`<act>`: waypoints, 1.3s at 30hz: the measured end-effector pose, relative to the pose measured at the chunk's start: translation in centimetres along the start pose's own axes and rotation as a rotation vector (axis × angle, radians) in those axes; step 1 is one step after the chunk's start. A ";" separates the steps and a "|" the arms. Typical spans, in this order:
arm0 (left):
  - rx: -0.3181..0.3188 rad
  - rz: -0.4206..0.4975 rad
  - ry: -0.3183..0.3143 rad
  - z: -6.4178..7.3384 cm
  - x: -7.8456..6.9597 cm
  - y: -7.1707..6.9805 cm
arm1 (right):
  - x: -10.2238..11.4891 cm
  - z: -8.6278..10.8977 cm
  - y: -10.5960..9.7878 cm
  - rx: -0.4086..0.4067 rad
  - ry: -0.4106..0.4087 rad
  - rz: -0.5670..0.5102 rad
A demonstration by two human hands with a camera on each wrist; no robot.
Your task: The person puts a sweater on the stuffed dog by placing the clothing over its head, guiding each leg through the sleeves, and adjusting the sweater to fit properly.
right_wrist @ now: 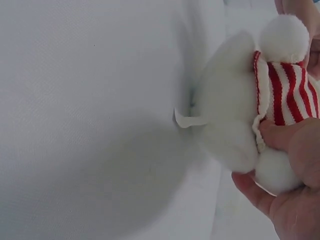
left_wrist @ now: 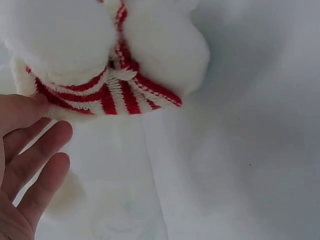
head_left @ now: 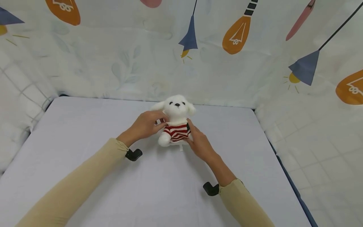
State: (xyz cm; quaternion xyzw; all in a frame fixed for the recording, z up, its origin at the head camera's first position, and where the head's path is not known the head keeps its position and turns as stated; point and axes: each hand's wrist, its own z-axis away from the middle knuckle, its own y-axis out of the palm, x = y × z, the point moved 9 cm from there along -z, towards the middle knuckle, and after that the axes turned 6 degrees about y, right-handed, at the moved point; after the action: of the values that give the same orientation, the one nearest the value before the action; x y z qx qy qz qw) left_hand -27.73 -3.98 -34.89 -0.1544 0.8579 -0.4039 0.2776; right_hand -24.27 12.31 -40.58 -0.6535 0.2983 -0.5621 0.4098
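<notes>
A white plush dog (head_left: 178, 108) sits upright on the white table, facing the head view. It wears a red-and-white striped knitted sweater (head_left: 177, 131). At the dog's neck and shoulder, my left hand (head_left: 146, 125) pinches the sweater's edge; in the left wrist view the thumb lies on the knit and the other fingers (left_wrist: 42, 187) are spread apart. My right hand (head_left: 202, 144) grips the dog's other side, with the thumb on the sweater's hem in the right wrist view. A small white tag (right_wrist: 189, 120) sticks out below the dog's body.
The white-covered table (head_left: 93, 126) reaches back to a printed curtain (head_left: 127, 41) with lamps and bulbs drawn on it. Grid-patterned curtain also hangs at both sides. Black wrist-worn pieces (head_left: 134, 154) show at both cuffs.
</notes>
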 end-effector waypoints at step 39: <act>-0.122 -0.003 0.164 -0.2 -4.6 1.7 | -0.9 -2.5 -0.4 0.032 0.231 -0.529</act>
State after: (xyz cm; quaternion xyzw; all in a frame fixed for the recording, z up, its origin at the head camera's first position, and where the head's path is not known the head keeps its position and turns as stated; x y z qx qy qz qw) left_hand -24.28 -0.55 -34.45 -0.1386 0.9005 -0.3627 0.1957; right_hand -26.88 12.76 -40.58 -0.6338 0.1530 -0.7247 0.2226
